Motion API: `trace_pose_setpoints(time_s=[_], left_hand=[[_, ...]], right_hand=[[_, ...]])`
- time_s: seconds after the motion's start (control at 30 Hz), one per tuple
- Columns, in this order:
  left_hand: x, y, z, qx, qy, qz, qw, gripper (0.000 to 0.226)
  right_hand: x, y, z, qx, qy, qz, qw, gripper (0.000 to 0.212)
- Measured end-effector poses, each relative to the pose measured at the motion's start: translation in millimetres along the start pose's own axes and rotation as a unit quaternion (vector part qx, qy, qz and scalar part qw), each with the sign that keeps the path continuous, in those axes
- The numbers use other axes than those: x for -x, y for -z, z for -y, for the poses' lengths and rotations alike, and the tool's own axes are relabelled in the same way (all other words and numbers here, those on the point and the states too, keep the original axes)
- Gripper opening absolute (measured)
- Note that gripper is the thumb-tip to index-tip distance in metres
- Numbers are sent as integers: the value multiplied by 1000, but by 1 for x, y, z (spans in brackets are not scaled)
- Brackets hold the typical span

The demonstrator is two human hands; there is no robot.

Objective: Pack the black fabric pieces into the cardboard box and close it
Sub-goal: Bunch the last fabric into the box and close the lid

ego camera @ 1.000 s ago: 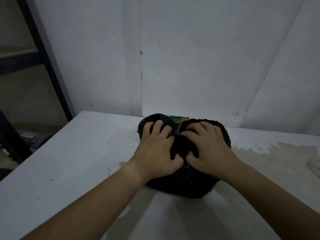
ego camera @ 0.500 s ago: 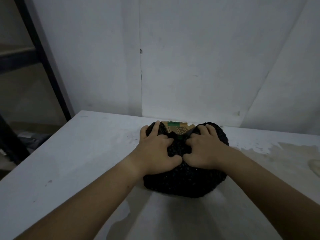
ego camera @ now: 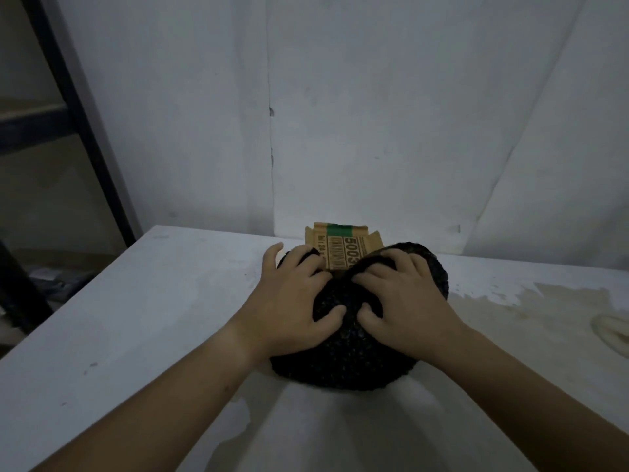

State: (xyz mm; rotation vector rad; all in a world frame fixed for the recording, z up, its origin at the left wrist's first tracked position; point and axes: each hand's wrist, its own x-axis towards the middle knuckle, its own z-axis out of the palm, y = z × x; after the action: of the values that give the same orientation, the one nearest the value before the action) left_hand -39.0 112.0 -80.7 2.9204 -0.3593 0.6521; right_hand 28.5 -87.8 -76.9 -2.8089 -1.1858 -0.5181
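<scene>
A mound of black fabric pieces (ego camera: pixel 354 362) lies on the white table (ego camera: pixel 136 318), covering most of a cardboard box. Only the box's far flap (ego camera: pixel 343 248) shows, brown with a green stripe, a barcode and printed digits. My left hand (ego camera: pixel 292 304) grips the fabric on the left side, fingers curled into it. On the right, my right hand (ego camera: pixel 405 301) clutches the fabric the same way. The thumbs nearly meet in the middle. The rest of the box is hidden under the fabric.
A white wall (ego camera: pixel 374 114) stands right behind the table. A dark metal rack frame (ego camera: pixel 78 107) rises at the left, past the table's edge. The tabletop at the right has a worn brownish patch (ego camera: pixel 544 311).
Both hands have pulled the fabric toward me and apart at the far side. More of the cardboard flap with its barcode now shows behind the fingers.
</scene>
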Motion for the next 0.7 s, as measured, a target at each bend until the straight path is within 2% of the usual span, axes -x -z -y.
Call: trace_pose_setpoints(time_s=[0.1, 0.2, 0.37, 0.47, 0.7], left_hand=[[-2, 1, 2, -17, 9, 33, 999, 59], [-8, -2, -2, -22, 20, 81, 996, 67], [-25, -5, -3, 14, 48, 149, 988, 75], [-24, -8, -2, 12, 50, 151, 987, 75], [-16, -13, -3, 8, 39, 104, 994, 70]], right_hand=[[-3, -2, -1, 21, -15, 38, 999, 53], [-7, 2, 1, 16, -5, 10, 1000, 56], [-13, 7, 3, 13, 48, 41, 998, 64], [-14, 7, 0, 33, 47, 61, 997, 61], [-16, 6, 3, 74, 45, 65, 994, 54]])
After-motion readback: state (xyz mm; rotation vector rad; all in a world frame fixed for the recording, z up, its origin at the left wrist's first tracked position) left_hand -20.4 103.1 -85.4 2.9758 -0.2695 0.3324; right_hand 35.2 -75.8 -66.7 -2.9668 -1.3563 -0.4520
